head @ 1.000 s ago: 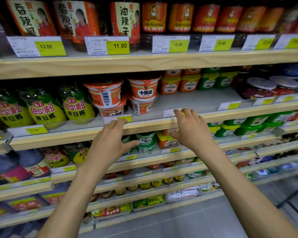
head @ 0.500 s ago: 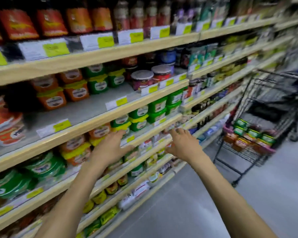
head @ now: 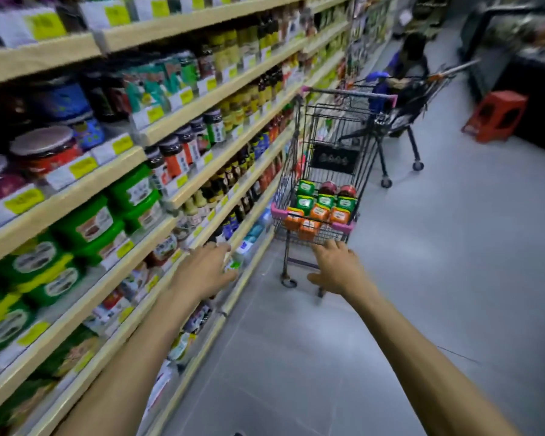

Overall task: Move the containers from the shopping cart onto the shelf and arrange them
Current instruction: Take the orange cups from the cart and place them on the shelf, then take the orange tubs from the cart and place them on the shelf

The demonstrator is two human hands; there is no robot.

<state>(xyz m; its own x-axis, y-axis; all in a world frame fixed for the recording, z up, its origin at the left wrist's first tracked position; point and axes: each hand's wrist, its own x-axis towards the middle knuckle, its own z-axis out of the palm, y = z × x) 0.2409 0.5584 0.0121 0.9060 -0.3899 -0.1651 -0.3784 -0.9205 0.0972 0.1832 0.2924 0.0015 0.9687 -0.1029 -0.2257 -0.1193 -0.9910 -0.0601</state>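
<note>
Standing on grey floor: shopping cart beside stocked wooden shelves

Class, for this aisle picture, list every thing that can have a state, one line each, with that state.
left hand: open, empty, beside the lower shelves.
right hand: open, empty.
shopping cart: standing by the shelves, loaded.
orange containers: in the cart, not yet shelved.
green containers: in the cart, not yet shelved.
jars: in the cart, upright.
</note>
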